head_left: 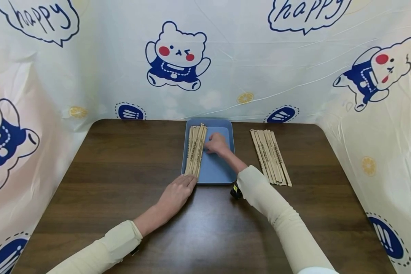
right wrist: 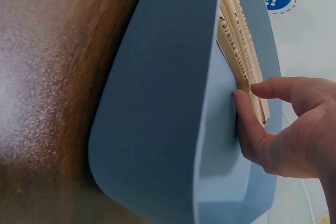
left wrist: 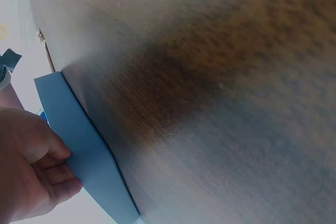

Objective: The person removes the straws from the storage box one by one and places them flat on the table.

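Note:
A bundle of slim tan paper-wrapped sticks [head_left: 195, 150] with printed text lies along the left side of a blue tray [head_left: 216, 171]. My left hand [head_left: 178, 192] rests at the tray's near left corner, by the near end of the bundle. In the left wrist view its bent fingertips [left wrist: 71, 186] overlap the tray's outer wall. Inside the tray, my right hand [head_left: 217, 144] is beside the bundle's right edge. Up close in the right wrist view, its thumb and finger pinch the end part of the sticks [right wrist: 242, 45].
Right of the tray, a second batch of paper-wrapped sticks [head_left: 270, 158] lies slanted on the brown wooden table [head_left: 130, 167]. A printed cloth [head_left: 233, 57] hangs right behind the table's far edge and along both sides.

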Motion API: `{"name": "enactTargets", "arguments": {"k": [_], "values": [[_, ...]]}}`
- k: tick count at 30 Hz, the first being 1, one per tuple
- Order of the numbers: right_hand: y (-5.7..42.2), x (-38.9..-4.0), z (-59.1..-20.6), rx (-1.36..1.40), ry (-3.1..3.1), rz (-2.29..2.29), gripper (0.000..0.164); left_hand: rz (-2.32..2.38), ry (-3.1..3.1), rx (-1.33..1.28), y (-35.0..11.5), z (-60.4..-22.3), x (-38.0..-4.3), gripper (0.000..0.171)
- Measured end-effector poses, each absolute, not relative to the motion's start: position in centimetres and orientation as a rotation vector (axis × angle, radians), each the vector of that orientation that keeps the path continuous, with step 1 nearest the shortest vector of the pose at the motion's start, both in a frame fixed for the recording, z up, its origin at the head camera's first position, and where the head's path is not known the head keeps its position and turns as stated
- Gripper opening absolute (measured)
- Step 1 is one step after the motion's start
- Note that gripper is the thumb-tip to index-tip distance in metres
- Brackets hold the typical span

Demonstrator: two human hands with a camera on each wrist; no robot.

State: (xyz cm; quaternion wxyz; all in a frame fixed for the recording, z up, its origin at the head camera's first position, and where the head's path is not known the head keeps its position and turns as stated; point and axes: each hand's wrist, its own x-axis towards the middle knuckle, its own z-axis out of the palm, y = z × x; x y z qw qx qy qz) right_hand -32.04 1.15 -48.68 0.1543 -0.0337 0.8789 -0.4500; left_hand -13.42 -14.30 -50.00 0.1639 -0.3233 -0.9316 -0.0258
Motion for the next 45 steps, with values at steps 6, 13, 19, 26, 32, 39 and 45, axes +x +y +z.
{"name": "enactTargets", "arguments": {"k": [6,13,19,26,32,39,45], "values": [[0.7,-32.1,-48.6,-0.083,2.599,-1.202,0.045,-0.063,-2.658,-0.917,-14.3,-50.0,-13.5,0.033],[0.5,-31.8,-48.3,-0.089,2.651,-1.115,0.031,-0.077,-2.659,-0.922,-14.2,-49.9,-13.4,0.030],[0.3,-31.9,-48.4,-0.133,2.695,-1.069,0.019,-0.074,-2.657,-0.920,-14.2,-49.9,-13.5,0.031],[0.3,-31.9,-48.2,-0.177,2.749,-0.925,0.025,-0.065,-2.658,-0.918,-14.2,-50.0,-13.5,0.034],[0.8,-32.0,-47.9,-0.208,2.740,-0.873,0.030,-0.056,-2.653,-0.910,-14.2,-50.0,-13.5,0.033],[2.1,-32.4,-47.7,-0.159,2.670,-0.898,0.035,-0.054,-2.645,-0.910,-14.2,-50.0,-13.5,0.033],[3.3,-32.1,-46.7,-0.114,2.619,-0.952,0.033,-0.058,-2.647,-0.911,-14.2,-49.9,-13.5,0.033]]}}
